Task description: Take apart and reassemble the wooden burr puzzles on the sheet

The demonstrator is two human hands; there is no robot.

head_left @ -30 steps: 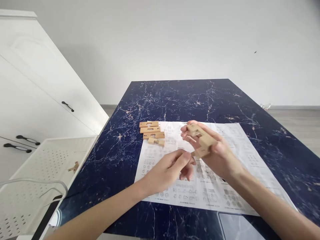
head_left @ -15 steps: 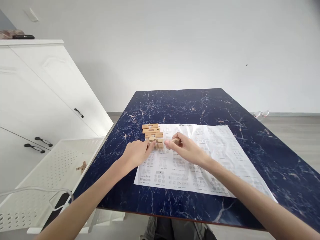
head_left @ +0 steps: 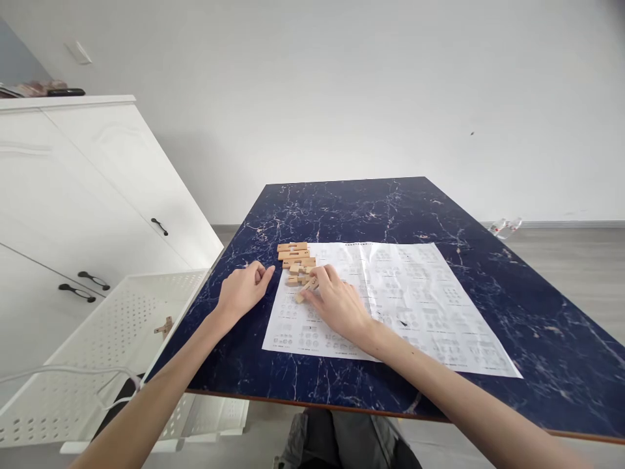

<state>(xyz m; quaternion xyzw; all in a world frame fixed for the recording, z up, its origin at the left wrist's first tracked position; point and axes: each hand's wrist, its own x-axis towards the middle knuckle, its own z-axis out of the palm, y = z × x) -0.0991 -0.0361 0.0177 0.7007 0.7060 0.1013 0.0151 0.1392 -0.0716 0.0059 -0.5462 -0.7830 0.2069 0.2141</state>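
My right hand [head_left: 339, 306] pinches a notched wooden puzzle piece [head_left: 307, 290], which tilts over the paper sheet's left part. Just behind it lie more notched wooden puzzle pieces [head_left: 295, 281], partly hidden by my right fingers. Farther back, several flat wooden pieces with slots [head_left: 293, 255] form a column along the sheet's upper left edge. My left hand [head_left: 245, 286] rests on the dark table left of the sheet, its fingers curled in and nothing visible in them. The printed paper sheet [head_left: 415, 293] is creased and covered with small diagrams.
The blue marbled table [head_left: 351, 208] stands close to a white wall. At the left are a white cabinet [head_left: 122, 189] and a white perforated basket [head_left: 117, 319] holding a wooden cross-shaped piece [head_left: 165, 327]. A white cable [head_left: 73, 369] crosses the basket.
My left hand has let go of the wooden pieces and moved left onto the table. My right hand has moved left and down with its piece, close to the others.
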